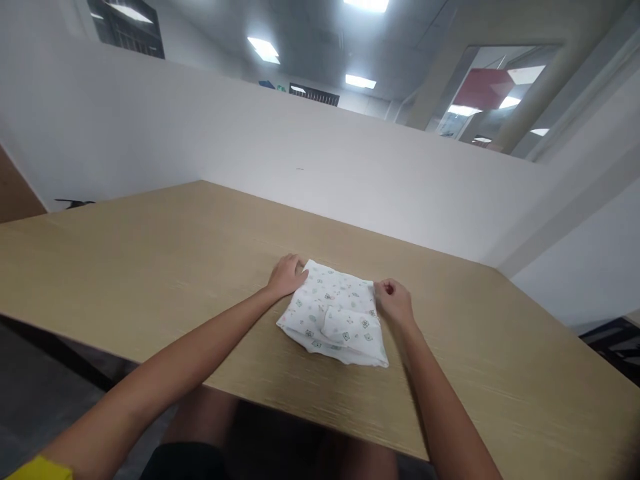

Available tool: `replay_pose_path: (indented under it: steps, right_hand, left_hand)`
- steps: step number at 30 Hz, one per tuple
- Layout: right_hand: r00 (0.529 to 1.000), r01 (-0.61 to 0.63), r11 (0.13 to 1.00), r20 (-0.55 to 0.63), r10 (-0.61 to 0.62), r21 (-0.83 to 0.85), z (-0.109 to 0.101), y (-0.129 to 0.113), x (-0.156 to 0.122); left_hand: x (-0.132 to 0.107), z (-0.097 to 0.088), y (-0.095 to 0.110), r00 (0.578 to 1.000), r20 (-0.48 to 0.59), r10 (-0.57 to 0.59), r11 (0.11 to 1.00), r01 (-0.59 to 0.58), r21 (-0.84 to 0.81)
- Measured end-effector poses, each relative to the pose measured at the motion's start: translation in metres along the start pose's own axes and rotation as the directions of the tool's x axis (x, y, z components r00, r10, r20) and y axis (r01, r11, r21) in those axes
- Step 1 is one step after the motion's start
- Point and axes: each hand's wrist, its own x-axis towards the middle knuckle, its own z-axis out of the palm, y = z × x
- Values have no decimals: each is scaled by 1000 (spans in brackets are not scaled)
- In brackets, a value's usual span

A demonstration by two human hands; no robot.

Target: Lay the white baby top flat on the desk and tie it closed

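A white cloth garment (345, 290) with a small green and dark print lies folded on the wooden table in front of me. A smaller flap of the same fabric (350, 325) rests on its lower right part. At the upper left edge of the garment, my left hand (287, 275) has its thumb and curled fingers closed on the fabric. My right hand (395, 299) pinches the upper right edge, with its fingers folded in. The garment's near edge hangs loose and slightly wavy, apart from both hands. Its underside is hidden.
The light wooden table (150, 247) spreads out on both sides, its front edge close to my legs. A white partition wall (325, 180) rises behind it. Dark objects show beyond the table at the far left (75, 203) and right (617, 347).
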Motion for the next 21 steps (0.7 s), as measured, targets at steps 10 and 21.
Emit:
replay_pose_path:
  steps: [10,21]
  right_hand:
    - [982,-189,982,-9,188,-20,25,17,15]
    - [948,-273,626,316,45,730,-15,-22,-9]
  left_hand:
    - [24,15,14,969,143,-203,979,202,25]
    - [2,-51,12,923,385,-8,525,331,-784]
